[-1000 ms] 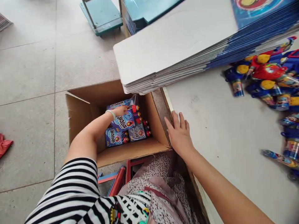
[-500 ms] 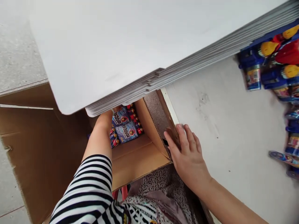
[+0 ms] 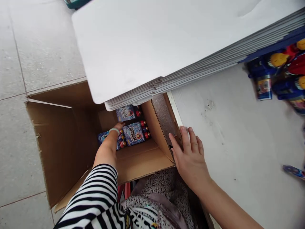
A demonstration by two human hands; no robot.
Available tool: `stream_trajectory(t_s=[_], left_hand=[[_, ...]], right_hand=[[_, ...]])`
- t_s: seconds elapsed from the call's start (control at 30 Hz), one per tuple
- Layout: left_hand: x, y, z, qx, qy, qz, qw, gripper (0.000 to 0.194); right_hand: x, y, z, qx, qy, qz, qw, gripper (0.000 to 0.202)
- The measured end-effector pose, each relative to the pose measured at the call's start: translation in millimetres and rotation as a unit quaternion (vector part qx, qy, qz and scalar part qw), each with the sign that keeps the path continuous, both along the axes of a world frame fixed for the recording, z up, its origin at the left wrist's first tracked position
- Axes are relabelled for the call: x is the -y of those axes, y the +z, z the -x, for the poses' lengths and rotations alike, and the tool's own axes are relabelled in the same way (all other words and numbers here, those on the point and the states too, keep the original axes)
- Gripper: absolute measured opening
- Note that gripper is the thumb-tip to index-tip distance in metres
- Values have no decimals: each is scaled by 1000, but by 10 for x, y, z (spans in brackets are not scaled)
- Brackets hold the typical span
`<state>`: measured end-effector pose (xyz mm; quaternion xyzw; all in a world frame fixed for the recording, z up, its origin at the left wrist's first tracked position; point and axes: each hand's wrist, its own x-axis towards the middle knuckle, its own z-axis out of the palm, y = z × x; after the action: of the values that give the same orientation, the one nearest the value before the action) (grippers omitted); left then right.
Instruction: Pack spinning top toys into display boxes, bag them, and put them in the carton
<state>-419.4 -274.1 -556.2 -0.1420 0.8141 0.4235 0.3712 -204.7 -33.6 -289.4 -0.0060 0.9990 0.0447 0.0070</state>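
Note:
My left hand (image 3: 117, 128) reaches down into an open brown cardboard box (image 3: 62, 143) on the floor and rests on blue toy packs (image 3: 133, 133) laid on its bottom. Its fingers are mostly hidden behind the wrist, which wears a pale green bracelet. My right hand (image 3: 190, 156) lies flat, fingers apart, on the edge of the white table (image 3: 238, 136) where it meets the box flap.
A thick stack of flat white cards (image 3: 166, 44) overhangs the table edge and covers the far part of the box. Loose blue, red and yellow toys (image 3: 281, 73) lie at the table's right. Grey tiled floor (image 3: 28, 47) lies to the left.
My head has drawn back, so more of the box and floor shows. My left hand has moved from the far packs toward the near left packs. My right hand has stayed put.

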Motion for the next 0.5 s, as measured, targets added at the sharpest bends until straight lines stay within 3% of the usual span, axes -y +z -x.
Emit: stream_trajectory(t_s=[0.1,0.17,0.23,0.3,0.37,0.4,0.43,0.5], left_hand=[[220,424,104,-82,142,6,987,26],[305,881,308,-179,233,-22,956,24],[314,1505,562,-303,320,-73,895,20],[212,2262,772,-438,370,-162,803,14],[-42,3056,870,-546,326,-289,716,10],[-235,3426,875,-571,254,-350,697,10],[-472,3760,858,-568,168,-396,702,10],[-1045,4283,790,-494,1,-429,756,12]], right_hand=[[15,-34,-3,8,-12,22,1000,65],[38,-48,4,22,-25,33,999,62],[60,-48,27,40,-39,43,998,62],[70,-30,60,55,-50,56,996,62],[68,4,91,58,-57,78,994,61],[65,26,101,52,-60,93,992,60],[62,49,105,42,-61,110,991,59],[62,96,87,10,-57,149,987,54]])
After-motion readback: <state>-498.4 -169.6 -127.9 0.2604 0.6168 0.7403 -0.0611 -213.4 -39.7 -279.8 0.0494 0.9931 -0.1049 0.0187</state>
